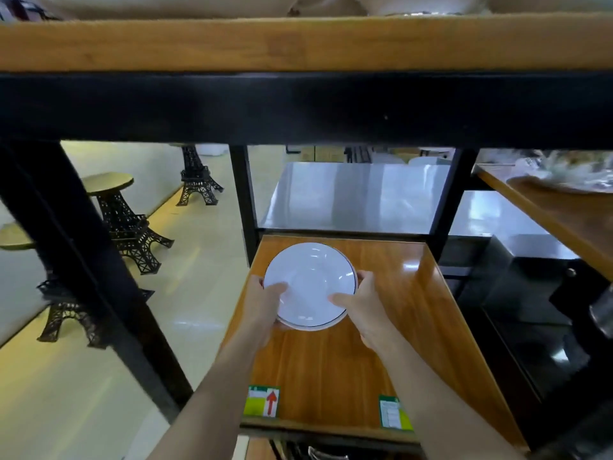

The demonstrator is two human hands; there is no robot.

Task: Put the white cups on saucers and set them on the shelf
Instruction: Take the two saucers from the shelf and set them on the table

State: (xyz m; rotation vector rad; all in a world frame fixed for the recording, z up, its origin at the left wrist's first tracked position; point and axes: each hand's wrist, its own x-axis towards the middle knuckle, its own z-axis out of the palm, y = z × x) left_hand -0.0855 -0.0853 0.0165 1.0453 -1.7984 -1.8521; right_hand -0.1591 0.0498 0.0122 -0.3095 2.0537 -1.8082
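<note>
- Saucer (310,285): white, round, with a thin dark line along its rim; held face up above the wooden shelf (391,327), toward the shelf's left half. Whether its underside touches the wood cannot be told.
- Left hand (265,307): grip closed on the saucer's left edge, thumb lying on the upper face, the other fingers hidden beneath.
- Right hand (361,303): grip closed on the saucer's right edge, thumb on the upper face near the front rim, one fingertip curled over the far right rim.
- Both bare forearms reach in from the lower edge of the view, one at each side of the saucer.
- Shelf: glossy brown board in a black metal frame (243,194); two green stickers sit at its near edge, the left sticker (263,401) bearing a red arrow that points away from the person, the right sticker (393,413) partly covered by the right forearm.
- Upper board (298,44): a second wooden board with a black rail below it crosses the top of the view.
- Background, left: small round stools (109,184) on black tower-shaped bases stand on a pale floor.
</note>
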